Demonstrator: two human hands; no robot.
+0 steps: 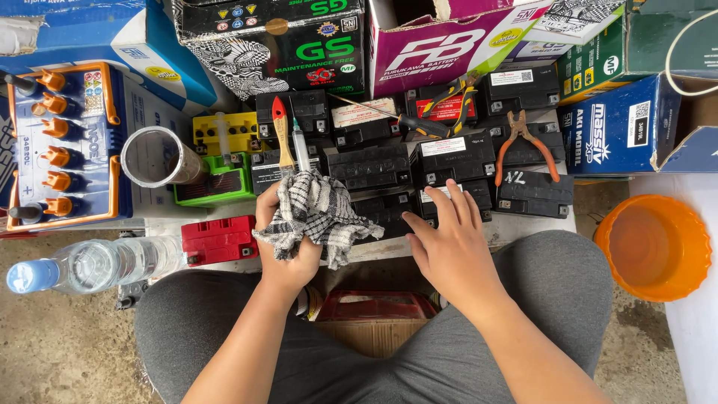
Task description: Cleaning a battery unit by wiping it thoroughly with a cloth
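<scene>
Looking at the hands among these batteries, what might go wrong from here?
The checked rag bunched in the left hand might snag the paintbrush or syringe lying beside it. The pliers rest on the black batteries that the right hand touches, and may bridge the terminals.

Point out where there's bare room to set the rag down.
Bare floor lies below the water bottle, and more under the orange basin. The black batteries by the right hand and the rag in the left hand are crowded.
</scene>
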